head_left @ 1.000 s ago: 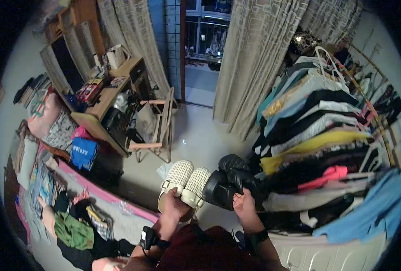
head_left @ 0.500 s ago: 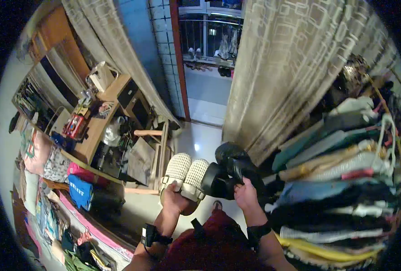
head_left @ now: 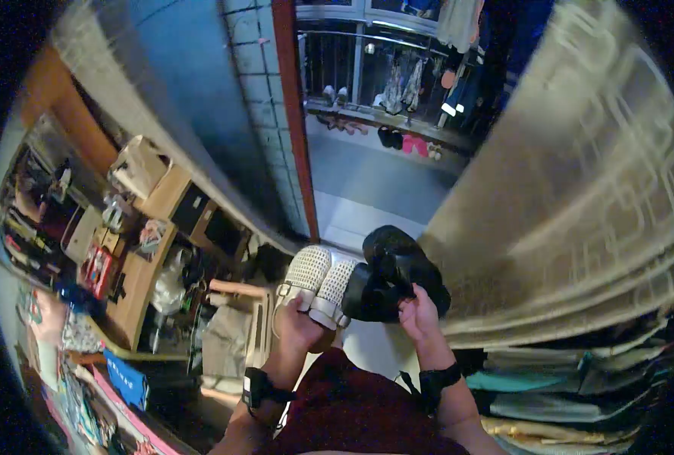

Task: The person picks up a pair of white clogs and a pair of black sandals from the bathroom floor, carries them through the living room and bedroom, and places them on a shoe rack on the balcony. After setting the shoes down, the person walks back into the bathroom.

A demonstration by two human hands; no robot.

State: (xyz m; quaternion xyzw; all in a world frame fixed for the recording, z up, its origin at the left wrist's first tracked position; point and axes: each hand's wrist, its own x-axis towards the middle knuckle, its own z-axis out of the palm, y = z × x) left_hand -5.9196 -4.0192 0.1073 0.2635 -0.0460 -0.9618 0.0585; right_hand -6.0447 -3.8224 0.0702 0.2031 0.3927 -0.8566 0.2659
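A pair of cream woven slip-on shoes [head_left: 310, 269] with buckled straps is gripped in my left hand [head_left: 300, 327], its fingers closed round the heel end. My right hand [head_left: 420, 312] pinches a pair of black shoes [head_left: 401, 265] at their near end. Both pairs are held side by side in front of me at waist height, toes pointing away. The near edge of the black pair overlaps the cream pair. Each wrist carries a dark band.
Ahead, a doorway with a red frame [head_left: 294, 114] leads to a balcony floor [head_left: 375, 171], where several shoes line the far wall. A patterned curtain [head_left: 557, 189] hangs at the right, above hanging clothes [head_left: 534, 383]. To the left stand a cluttered desk [head_left: 128, 303] and a wooden chair [head_left: 230, 334].
I have moved forward toward the doorway, and more of the balcony shows. The curtain on the right now spreads wider. Both hands keep hold of the same shoes.
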